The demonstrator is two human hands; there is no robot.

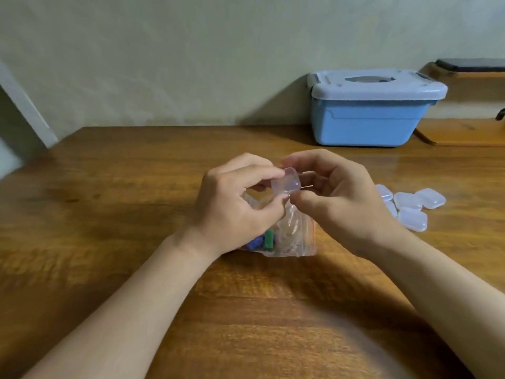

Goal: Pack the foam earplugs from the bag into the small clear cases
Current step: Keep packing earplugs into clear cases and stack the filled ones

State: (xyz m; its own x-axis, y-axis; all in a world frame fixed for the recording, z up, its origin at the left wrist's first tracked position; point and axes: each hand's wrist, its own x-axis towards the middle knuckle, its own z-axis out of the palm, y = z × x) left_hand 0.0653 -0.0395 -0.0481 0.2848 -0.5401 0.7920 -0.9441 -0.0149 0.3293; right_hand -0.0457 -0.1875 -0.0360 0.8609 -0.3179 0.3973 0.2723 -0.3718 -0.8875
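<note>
Clear plastic case (285,184), pinched shut-fingered between left hand (235,203) and right hand (338,201) above the table (109,214), apparently for prying open; directly beneath the fingers, the bag (289,236) of earplugs (263,240) is kept within reach; beyond the right fingers, spare cases (410,209) are heaped.

the case (285,184) between my fingers is clear, smooth, glossy plastic. the bag (293,236) is thin crinkled plastic film, shiny. earplugs (262,242) inside look matt, foam. the spare cases (410,207) are frosted-clear plastic. my table (136,187) is varnished wood with a soft sheen. the blue bin (369,121) is smooth plastic.
</note>
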